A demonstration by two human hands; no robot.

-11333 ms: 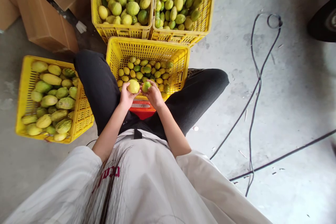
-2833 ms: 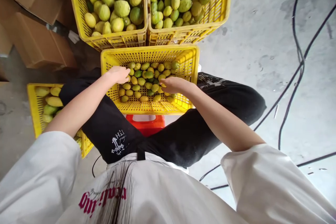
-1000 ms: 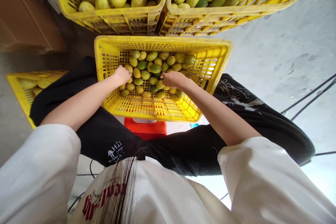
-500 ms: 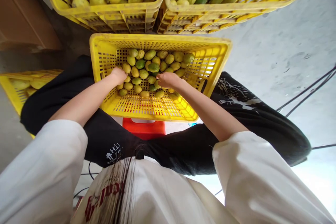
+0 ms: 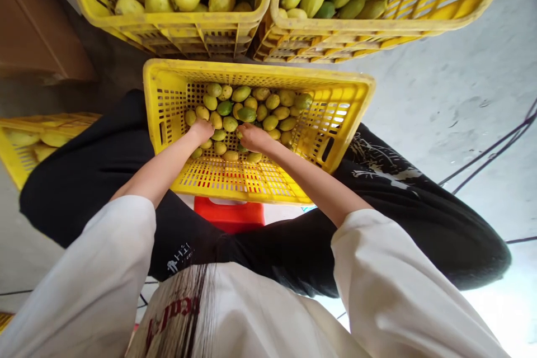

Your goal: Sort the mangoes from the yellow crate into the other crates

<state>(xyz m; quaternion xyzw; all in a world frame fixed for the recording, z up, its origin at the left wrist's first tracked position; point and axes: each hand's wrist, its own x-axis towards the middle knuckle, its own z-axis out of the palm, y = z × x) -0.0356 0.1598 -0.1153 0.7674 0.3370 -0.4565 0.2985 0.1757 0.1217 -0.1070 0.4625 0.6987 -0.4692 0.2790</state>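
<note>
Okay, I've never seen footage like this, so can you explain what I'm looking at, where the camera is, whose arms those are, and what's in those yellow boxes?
The camera sits on a person's head and looks down, so the two bare arms reaching forward are the wearer's own. No machine is involved. The person sits on a red stool with a yellow crate on the concrete floor between the knees. It holds a shallow layer of small green-yellow fruit. The left hand and the right hand both rest among that fruit; whether either has closed around one cannot be told. Beyond it stand two fuller crates of larger fruit, with another crate on the left.
</note>
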